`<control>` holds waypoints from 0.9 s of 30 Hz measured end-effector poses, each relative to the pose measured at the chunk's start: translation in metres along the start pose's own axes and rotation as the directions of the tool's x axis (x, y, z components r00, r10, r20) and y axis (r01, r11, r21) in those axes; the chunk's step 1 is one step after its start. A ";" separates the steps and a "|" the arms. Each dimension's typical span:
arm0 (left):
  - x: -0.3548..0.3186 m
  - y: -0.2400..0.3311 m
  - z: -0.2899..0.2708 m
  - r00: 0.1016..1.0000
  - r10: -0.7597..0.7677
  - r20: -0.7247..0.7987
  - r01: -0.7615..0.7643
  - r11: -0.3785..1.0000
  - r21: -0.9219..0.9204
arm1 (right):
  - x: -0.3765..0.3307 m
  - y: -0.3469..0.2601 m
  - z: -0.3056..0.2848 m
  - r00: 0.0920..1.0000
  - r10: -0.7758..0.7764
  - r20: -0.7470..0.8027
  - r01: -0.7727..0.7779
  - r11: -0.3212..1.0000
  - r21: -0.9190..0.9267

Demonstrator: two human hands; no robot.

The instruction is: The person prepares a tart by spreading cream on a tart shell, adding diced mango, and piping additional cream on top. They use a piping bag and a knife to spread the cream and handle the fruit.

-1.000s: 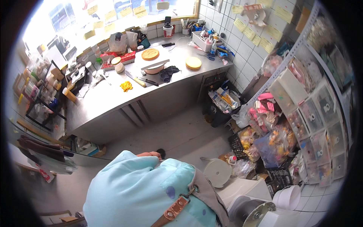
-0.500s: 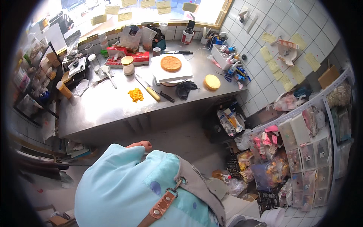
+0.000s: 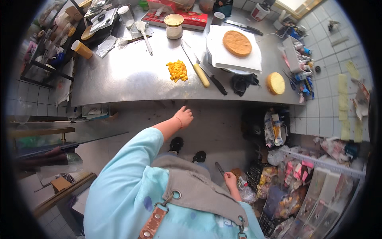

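Observation:
My left hand [image 3: 184, 116] hangs in front of the counter's edge, fingers loosely apart and holding nothing. At my right side, my right hand [image 3: 230, 180] is closed on a narrow, flat, dark strip [image 3: 219, 169], whose exact kind I cannot make out. On the counter lies a heap of diced orange-yellow fruit [image 3: 177, 71]. Beside it are a yellow-handled knife [image 3: 201, 75] and a black-handled knife [image 3: 218, 85]. A round brown sponge cake layer [image 3: 237, 43] rests on a white board [image 3: 234, 63]; a paler cake layer [image 3: 275, 83] sits to its right.
A steel counter [image 3: 123, 81] spans the front. On it stand a lidded jar [image 3: 174, 27], a white spatula [image 3: 145, 38], a red box [image 3: 193, 20], crumpled black cloth or plastic [image 3: 243, 83] and a bin of tubes [image 3: 293, 55]. A waste bin [image 3: 274, 127] and bagged goods [image 3: 294, 175] fill the right.
The view has tilted down and turned. My left arm now reaches forward toward the counter, and my right hand has come into sight with the dark strip. The counter items stay put.

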State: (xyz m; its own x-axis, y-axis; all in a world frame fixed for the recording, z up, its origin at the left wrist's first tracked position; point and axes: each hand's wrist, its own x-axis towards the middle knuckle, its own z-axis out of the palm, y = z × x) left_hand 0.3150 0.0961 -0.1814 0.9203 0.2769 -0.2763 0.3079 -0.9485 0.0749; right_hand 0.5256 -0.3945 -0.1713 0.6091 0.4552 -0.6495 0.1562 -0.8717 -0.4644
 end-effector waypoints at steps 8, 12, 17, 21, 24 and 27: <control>0.080 -0.042 0.077 0.859 -0.311 0.408 0.207 0.938 0.278 | 0.139 -0.010 0.019 0.963 -0.219 -0.159 0.232 0.970 0.071; 0.039 0.002 0.072 0.941 -0.244 0.234 0.121 0.890 0.440 | 0.160 -0.005 0.054 0.895 -0.420 -0.149 0.348 0.868 -0.355; -0.032 0.126 0.085 0.946 0.183 0.268 -0.251 0.936 0.247 | 0.166 0.015 0.111 0.609 -0.793 -0.014 0.725 0.564 -0.394; -0.056 0.211 0.065 0.893 0.417 0.169 -0.401 0.908 -0.122 | 0.126 0.031 0.134 0.800 -0.600 0.003 0.595 0.791 -0.141; -0.074 0.239 0.058 0.812 0.535 0.233 -0.266 0.695 -0.667 | 0.102 0.057 0.145 0.948 -0.317 0.026 0.314 0.946 0.080; -0.091 0.227 0.071 0.377 0.631 0.678 0.157 0.678 -0.718 | 0.080 0.057 0.150 0.968 -0.221 0.118 0.195 0.960 0.199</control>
State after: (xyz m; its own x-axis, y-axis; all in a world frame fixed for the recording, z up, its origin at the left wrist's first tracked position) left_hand 0.2841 -0.1552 -0.2069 0.3775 -0.5985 -0.7066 0.5269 -0.4887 0.6954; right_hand 0.4665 -0.3808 -0.3406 0.4634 0.6545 -0.5974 0.1138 -0.7125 -0.6924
